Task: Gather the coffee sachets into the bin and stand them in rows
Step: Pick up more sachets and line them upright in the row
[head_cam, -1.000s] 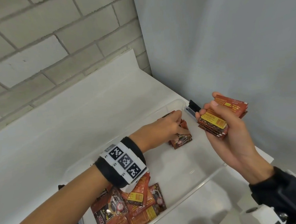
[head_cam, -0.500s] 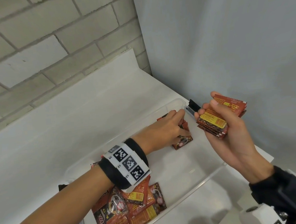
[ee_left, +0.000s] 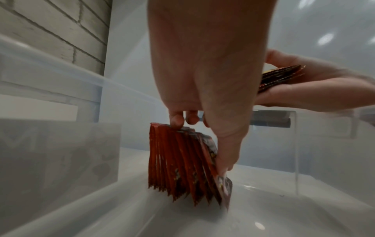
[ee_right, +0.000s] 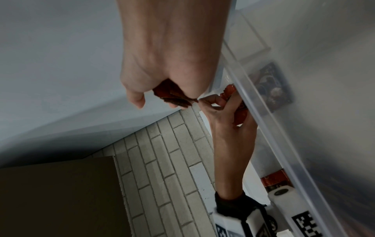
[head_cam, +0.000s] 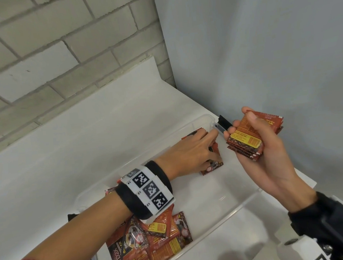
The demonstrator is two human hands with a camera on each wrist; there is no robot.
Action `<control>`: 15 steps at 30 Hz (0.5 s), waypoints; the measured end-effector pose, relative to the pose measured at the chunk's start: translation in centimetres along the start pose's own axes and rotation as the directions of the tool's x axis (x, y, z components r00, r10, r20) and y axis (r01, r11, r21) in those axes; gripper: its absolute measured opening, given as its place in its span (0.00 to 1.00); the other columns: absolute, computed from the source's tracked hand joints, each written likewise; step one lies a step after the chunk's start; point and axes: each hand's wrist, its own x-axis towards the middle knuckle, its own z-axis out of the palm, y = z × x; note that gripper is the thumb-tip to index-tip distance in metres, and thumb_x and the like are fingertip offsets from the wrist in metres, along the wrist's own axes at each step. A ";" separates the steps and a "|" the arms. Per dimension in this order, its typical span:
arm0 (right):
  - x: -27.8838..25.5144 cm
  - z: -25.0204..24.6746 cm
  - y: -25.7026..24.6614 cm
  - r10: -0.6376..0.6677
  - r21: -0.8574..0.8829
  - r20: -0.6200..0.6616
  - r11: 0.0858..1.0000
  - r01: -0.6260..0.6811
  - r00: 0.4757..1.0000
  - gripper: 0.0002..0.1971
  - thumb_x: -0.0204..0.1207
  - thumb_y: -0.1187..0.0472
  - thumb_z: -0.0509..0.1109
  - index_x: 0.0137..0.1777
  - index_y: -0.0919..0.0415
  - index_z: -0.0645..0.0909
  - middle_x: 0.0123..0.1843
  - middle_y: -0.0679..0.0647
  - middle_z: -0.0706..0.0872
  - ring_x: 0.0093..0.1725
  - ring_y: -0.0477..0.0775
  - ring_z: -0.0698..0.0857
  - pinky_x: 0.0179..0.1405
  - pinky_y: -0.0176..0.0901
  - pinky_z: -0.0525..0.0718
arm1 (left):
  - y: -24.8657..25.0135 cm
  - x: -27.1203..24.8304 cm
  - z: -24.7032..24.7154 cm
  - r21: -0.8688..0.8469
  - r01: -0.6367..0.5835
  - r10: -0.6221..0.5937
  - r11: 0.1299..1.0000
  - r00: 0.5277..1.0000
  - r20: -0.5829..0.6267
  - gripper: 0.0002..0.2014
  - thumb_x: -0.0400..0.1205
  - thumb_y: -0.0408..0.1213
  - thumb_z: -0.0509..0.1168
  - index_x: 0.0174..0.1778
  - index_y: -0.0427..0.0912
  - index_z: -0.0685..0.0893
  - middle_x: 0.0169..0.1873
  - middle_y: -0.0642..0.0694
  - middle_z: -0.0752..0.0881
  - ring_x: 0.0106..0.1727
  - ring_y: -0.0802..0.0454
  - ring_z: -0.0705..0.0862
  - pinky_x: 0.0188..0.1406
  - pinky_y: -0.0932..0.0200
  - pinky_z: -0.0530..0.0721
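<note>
Fingers [ee_left: 176,120] of my left hand [head_cam: 191,153] are pinching the row of standing sachets [ee_left: 182,166] at the far end of the clear bin [head_cam: 246,199], thumb down one side, fingertips on the top edges, so they stay upright on the bin floor. My right hand [head_cam: 260,152] is curled round a stack of sachets [head_cam: 249,141] just above the bin's far corner. Loose sachets [head_cam: 156,242] lie in a heap at the near end, on the white table [head_cam: 53,153]
</note>
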 end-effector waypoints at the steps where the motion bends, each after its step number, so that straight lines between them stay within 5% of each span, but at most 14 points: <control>1: 0.0 0.0 0.0 0.002 0.000 -0.005 1.000 -0.002 1.000 0.15 0.71 0.57 0.70 0.57 0.56 0.80 0.38 0.53 0.84 0.39 0.49 0.85 0.56 0.43 0.85 | 0.0 0.0 0.1 0.001 0.002 -0.002 1.000 1.000 -0.012 0.13 0.78 0.39 0.71 0.59 0.50 0.88 0.51 0.42 0.75 0.49 0.46 0.71 0.40 0.53 0.76; 15: -0.2 -0.1 -0.2 0.051 0.076 0.019 0.996 -0.052 0.999 0.18 0.73 0.58 0.70 0.62 0.60 0.77 0.42 0.57 0.83 0.41 0.51 0.84 0.57 0.46 0.85 | 0.0 0.0 0.2 -0.047 -0.049 0.046 0.998 0.997 -0.061 0.14 0.76 0.39 0.74 0.58 0.48 0.89 0.49 0.40 0.76 0.49 0.43 0.74 0.38 0.46 0.82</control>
